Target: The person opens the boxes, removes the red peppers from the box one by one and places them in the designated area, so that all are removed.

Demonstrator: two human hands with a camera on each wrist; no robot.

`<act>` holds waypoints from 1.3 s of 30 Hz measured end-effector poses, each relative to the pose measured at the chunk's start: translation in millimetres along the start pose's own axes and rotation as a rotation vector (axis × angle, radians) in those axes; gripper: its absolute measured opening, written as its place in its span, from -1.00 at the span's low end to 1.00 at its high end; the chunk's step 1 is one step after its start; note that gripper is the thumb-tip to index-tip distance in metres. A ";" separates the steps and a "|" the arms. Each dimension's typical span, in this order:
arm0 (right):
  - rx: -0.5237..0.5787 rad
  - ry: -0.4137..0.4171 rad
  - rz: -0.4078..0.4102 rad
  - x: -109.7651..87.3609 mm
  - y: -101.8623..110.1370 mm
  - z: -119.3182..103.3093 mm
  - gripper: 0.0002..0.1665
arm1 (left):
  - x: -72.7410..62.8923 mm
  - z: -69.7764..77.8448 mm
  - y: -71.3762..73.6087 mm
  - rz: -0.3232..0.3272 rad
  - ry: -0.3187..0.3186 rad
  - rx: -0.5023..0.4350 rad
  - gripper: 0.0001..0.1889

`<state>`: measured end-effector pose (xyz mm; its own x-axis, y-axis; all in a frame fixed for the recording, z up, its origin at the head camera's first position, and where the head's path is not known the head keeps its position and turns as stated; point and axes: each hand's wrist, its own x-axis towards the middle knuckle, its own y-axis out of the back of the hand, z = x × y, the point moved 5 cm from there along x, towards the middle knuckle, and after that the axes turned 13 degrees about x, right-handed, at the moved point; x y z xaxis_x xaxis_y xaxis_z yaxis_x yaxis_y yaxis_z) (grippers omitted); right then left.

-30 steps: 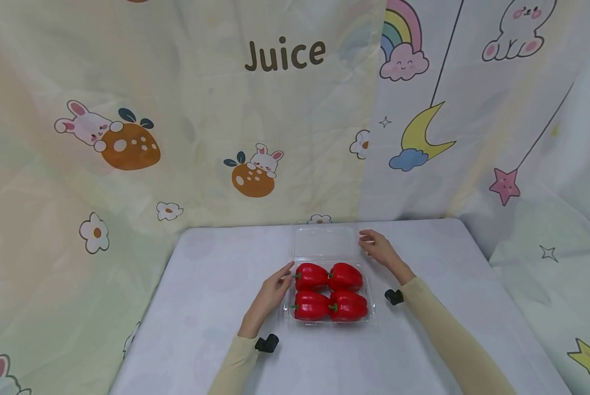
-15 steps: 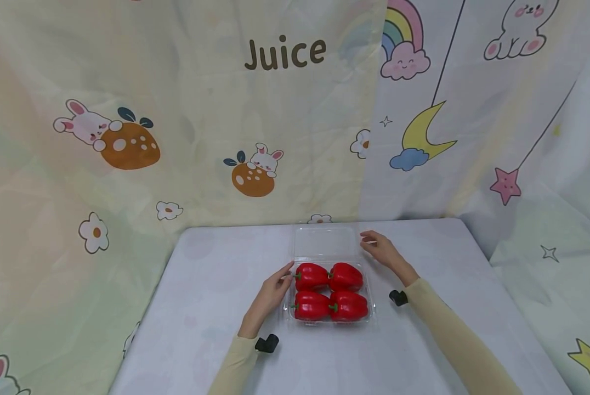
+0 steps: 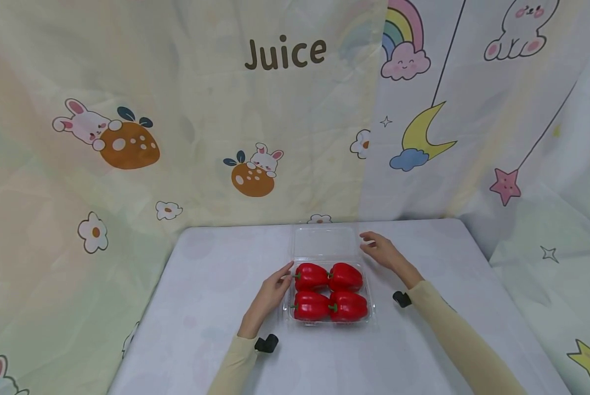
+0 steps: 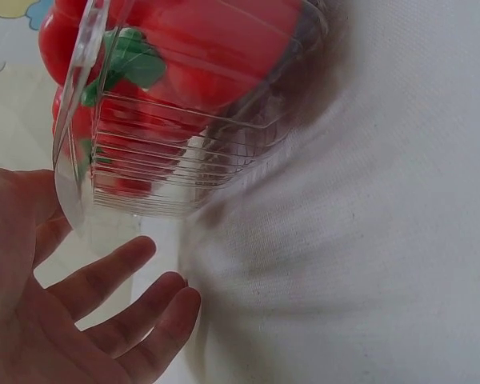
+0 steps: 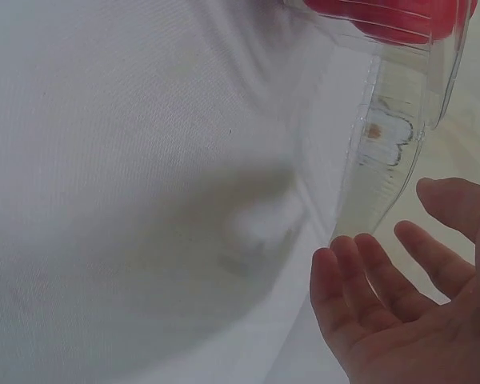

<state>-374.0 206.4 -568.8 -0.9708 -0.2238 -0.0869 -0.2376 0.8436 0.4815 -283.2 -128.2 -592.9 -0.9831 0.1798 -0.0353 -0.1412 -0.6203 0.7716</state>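
A clear plastic clamshell box [image 3: 372, 293] lies unfolded on the table, its lid [image 3: 324, 242] tipped back toward the wall. Several red bell peppers [image 3: 349, 306] with green stems fill the base in two rows. At the base's left rim is the left hand [image 3: 270, 293], fingers relaxed and slightly bent; in the left wrist view its index finger and thumb side come close to the rim, and whether they touch I cannot tell. Beside the lid's right edge hovers the right hand [image 3: 381, 249]. In the right wrist view its loosely bent fingers [image 5: 376, 280] hold nothing.
A white cloth covers the table [image 3: 216, 258]. Behind it hangs a printed backdrop [image 3: 191, 109] with cartoon rabbits, a moon and the word Juice. Small black devices [image 3: 267, 343] are worn at both wrists.
The right forearm and its wrist device have shifted slightly to the right and down, with the hand staying near the lid. The left hand, box and peppers look unmoved.
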 end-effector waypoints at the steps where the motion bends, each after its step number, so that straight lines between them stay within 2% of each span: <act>1: -0.007 0.000 -0.003 -0.6 -0.2 -0.5 -0.42 | -0.3 0.0 0.1 0.002 0.002 -0.002 -0.50; 9: -0.052 -0.029 -0.013 -4.8 1.0 -2.3 -0.40 | -1.2 0.2 1.1 0.002 -0.002 -0.011 -0.50; 27: -0.150 0.019 -0.056 -15.0 -1.3 -18.5 -0.40 | 0.4 -2.2 -1.0 0.004 -0.012 -0.008 -0.49; 35: -0.150 0.096 -0.074 -20.4 -4.5 -26.6 -0.41 | -1.6 -0.4 1.1 0.017 -0.033 -0.018 -0.50; 39: -0.161 0.124 -0.077 -23.3 -5.0 -28.7 -0.41 | -1.6 0.1 1.7 0.022 -0.023 -0.019 -0.51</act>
<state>-349.2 193.4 -544.1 -0.9358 -0.3517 -0.0253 -0.2928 0.7350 0.6116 -281.8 -129.4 -591.4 -0.9829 0.1839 -0.0037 -0.1223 -0.6385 0.7599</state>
